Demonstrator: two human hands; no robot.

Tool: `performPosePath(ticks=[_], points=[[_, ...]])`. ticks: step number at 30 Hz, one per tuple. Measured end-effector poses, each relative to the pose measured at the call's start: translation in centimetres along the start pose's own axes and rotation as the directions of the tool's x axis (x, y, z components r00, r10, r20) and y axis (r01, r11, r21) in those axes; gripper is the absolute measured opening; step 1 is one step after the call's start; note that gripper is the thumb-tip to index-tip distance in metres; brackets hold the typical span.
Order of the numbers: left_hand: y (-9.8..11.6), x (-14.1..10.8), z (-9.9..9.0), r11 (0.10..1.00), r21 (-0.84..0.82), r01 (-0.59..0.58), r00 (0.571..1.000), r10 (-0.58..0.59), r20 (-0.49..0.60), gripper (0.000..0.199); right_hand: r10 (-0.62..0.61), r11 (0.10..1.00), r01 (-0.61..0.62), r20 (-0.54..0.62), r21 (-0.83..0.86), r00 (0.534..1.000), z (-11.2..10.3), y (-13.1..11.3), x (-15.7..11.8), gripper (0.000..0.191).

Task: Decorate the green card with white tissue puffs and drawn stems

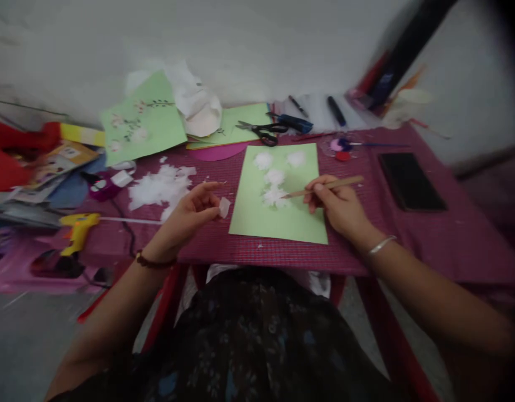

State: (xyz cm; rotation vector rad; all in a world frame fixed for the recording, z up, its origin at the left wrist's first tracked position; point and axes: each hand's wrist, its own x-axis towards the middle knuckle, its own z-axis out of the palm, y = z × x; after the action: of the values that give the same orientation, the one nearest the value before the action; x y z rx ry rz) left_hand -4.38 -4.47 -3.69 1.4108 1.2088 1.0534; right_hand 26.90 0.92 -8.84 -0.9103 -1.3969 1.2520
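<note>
A light green sheet (278,223) lies on the purple cloth, with several fluffy white tufts (274,177) on its upper and middle part. My right hand (335,204) grips a thin wooden stick (341,183) whose pointed tip meets the lowest tuft. Left of the sheet, my left hand (201,207) pinches a small white piece (224,207) between thumb and finger. A loose pile of white pieces (159,188) lies beyond my left hand.
Scissors (263,131) and pens (336,110) lie behind the sheet. A yellow glue gun (79,231) is at the left, below a green sheet with painted flowers (146,123). A dark phone-like slab (412,181) rests at the right.
</note>
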Motion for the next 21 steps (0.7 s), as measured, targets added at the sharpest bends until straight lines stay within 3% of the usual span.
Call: performPosePath(ticks=[2, 5, 8, 15, 21], points=[[0.2, 1.1, 1.7, 0.998, 0.063, -0.017, 0.992, 0.009, 0.124, 0.048, 0.003, 0.999, -0.002, 0.002, -0.034, 1.0, 0.0, -0.1, 0.0, 0.026], [0.3, 2.5, 3.9, 0.987, 0.152, -0.053, 0.947, 0.001, 0.322, 0.048, 0.024, 0.997, -0.022, 0.026, -0.075, 0.999, -0.1, -0.3, 0.1, 0.027], [-0.2, 3.9, 5.5, 0.972, 0.211, -0.1, 0.904, 0.0, 0.428, 0.048, 0.021, 0.996, -0.017, 0.044, -0.088, 0.999, -0.1, -0.4, 0.0, 0.031], [-2.8, 8.0, 7.0, 0.902, 0.372, -0.219, 0.933, 0.081, 0.351, 0.049, -0.052, 0.998, 0.056, 0.099, -0.038, 0.994, -0.1, -0.9, -0.5, 0.028], [-3.4, 8.8, 7.5, 0.849, 0.433, -0.302, 0.923, 0.147, 0.356, 0.051, -0.023, 0.995, 0.038, 0.169, -0.089, 0.985, 0.4, -1.2, -0.9, 0.031]])
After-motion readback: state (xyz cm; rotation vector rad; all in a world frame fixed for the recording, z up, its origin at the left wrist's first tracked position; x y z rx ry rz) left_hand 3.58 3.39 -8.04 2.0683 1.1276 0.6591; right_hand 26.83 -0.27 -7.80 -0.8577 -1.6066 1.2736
